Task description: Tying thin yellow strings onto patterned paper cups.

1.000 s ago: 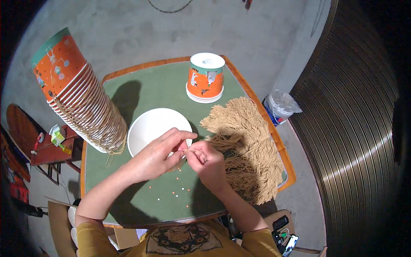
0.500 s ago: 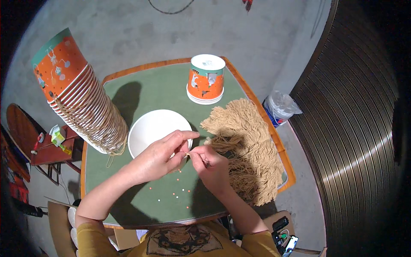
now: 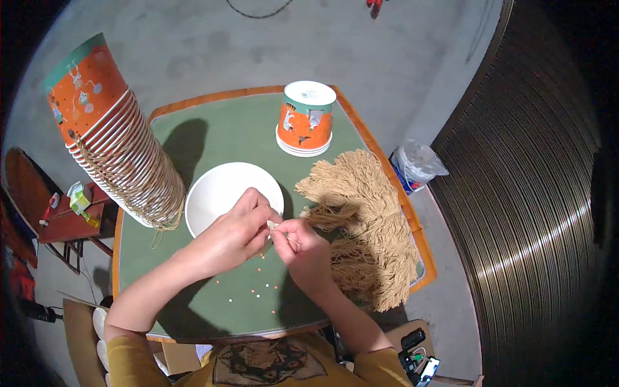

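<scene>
Over the front rim of a round white tub [image 3: 222, 184], both my hands meet with their fingertips close together. My left hand [image 3: 229, 235] is closed, its fingers bent and pinched at the front. My right hand [image 3: 306, 258] pinches a thin tan cord [image 3: 293, 241], part of which shows along its fingers. A tiny pale piece [image 3: 271, 224] shows between the fingertips; what it is I cannot make out. To the right of my right hand lies a big heap of tan cords [image 3: 377, 226]. Small orange and white dots [image 3: 259, 296] are scattered on the green tabletop [image 3: 213, 300] below my hands.
A tall leaning stack of orange-and-green paper buckets [image 3: 97, 97], draped with tan cords, stands at left. A shorter upside-down stack of buckets [image 3: 306, 119] sits at the back. Beyond the table are a lidded pail [image 3: 416, 168], a ribbed metal shutter [image 3: 535, 213] and a red-brown chair [image 3: 71, 222].
My left fingers have curled in from a stretched position. The pinched cord has shifted, and a pale piece now shows at the fingertips. The whole view has slid slightly left.
</scene>
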